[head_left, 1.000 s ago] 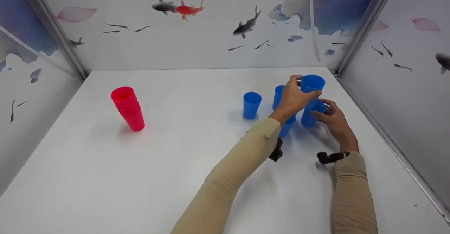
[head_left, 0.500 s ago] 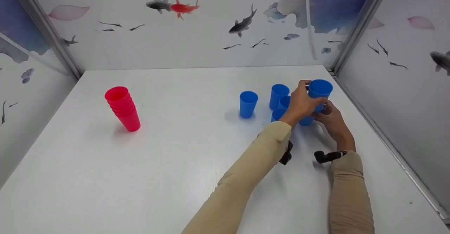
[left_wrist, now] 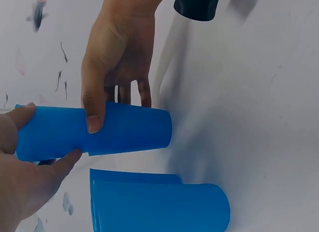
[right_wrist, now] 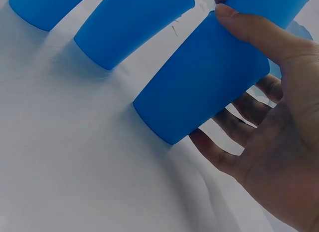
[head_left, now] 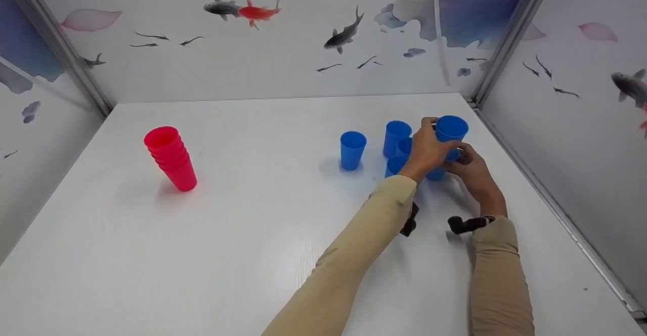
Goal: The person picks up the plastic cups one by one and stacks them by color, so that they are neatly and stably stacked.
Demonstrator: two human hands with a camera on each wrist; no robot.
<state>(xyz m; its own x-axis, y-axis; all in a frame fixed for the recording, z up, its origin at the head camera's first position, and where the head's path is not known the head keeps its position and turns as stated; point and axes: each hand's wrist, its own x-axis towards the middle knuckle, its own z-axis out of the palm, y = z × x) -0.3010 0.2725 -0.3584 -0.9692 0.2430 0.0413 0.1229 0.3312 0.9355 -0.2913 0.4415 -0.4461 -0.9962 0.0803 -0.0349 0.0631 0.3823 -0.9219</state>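
Note:
My left hand [head_left: 428, 150] grips an upper blue cup [head_left: 451, 128] near its rim, thumb on one side and fingers on the other. Directly below it, a lower blue cup [right_wrist: 199, 77] stands mouth up on the table, held by my right hand [head_left: 475, 172] with the thumb at its rim and fingers around the far side. In the left wrist view the upper cup's base sits in the lower cup's mouth. Left of my hands stand several more blue cups, among them a back cup [head_left: 396, 139] and a front cup [head_left: 396, 165] partly hidden by the left hand.
A lone blue cup [head_left: 353, 150] stands left of the group. Far left on the white table [head_left: 227, 240] is a leaning-looking stack of red cups [head_left: 174, 161]. Printed walls [head_left: 283, 68] enclose the back and both sides.
My left hand has moved right and lowered the upper blue cup into the lower one. My right hand stays around the lower cup. The head view has shifted slightly.

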